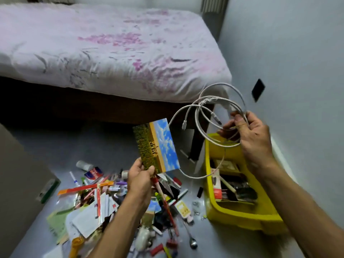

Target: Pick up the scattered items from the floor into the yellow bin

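My left hand grips a picture card showing blue sky and a yellow field, held upright above the pile. A thin red stick also hangs down from that hand. My right hand holds a coiled white cable in the air, over the far end of the yellow bin. One cable end trails down into the bin. The bin stands on the floor at the right and holds boxes and dark items. A heap of scattered items, pens, papers and packets, lies on the grey floor below my left hand.
A bed with a pink floral sheet fills the back. A white wall with a black socket runs along the right, close to the bin. A grey cabinet side stands at the left. A spoon lies near the front.
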`<state>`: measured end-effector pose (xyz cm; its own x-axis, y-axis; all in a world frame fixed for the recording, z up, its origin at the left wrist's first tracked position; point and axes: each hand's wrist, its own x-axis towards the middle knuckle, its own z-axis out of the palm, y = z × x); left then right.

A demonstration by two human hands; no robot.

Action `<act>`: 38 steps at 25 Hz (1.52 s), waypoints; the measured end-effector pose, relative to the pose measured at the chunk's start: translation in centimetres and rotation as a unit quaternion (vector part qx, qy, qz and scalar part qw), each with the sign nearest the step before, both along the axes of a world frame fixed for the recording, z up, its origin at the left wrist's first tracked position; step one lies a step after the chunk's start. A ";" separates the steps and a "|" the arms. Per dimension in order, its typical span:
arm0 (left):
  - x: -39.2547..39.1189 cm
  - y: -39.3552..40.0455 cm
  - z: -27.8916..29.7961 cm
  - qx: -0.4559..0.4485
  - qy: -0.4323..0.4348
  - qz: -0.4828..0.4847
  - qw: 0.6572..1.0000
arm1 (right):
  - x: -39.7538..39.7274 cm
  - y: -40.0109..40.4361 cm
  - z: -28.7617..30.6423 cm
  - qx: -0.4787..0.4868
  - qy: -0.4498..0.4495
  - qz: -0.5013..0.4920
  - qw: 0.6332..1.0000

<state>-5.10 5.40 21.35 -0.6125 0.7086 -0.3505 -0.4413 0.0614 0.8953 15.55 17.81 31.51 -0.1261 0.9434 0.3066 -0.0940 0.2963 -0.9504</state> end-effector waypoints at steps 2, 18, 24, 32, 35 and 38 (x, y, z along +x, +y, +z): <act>3.2 3.2 2.5 0.033 -0.015 -0.051 0.998 | 4.1 1.1 1.1 0.019 0.017 -0.051 0.998; 20.7 17.1 -0.5 0.029 -0.072 -0.211 0.974 | 17.3 2.9 -15.3 -0.391 0.022 -0.149 0.908; 20.4 13.7 -6.5 -0.144 0.121 -0.294 0.937 | 17.7 2.0 -15.7 -0.325 -0.229 -0.176 0.901; 9.8 6.4 -10.0 -0.161 0.179 -0.232 0.943 | 5.0 -1.9 -17.7 -0.120 -0.415 0.050 0.901; 3.7 4.4 -12.0 -0.203 0.226 -0.210 0.929 | -0.4 -2.9 -20.5 -0.112 -0.456 0.174 0.866; -0.6 4.0 -14.7 -0.275 0.350 -0.250 0.860 | -3.2 -2.6 -25.0 -0.108 -0.530 0.183 0.821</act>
<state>-5.74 9.44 6.64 -0.4768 0.7899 -0.3856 0.3994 0.5854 0.7055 12.36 15.16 6.47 -0.5010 0.8011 -0.3274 0.7747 0.2465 -0.5823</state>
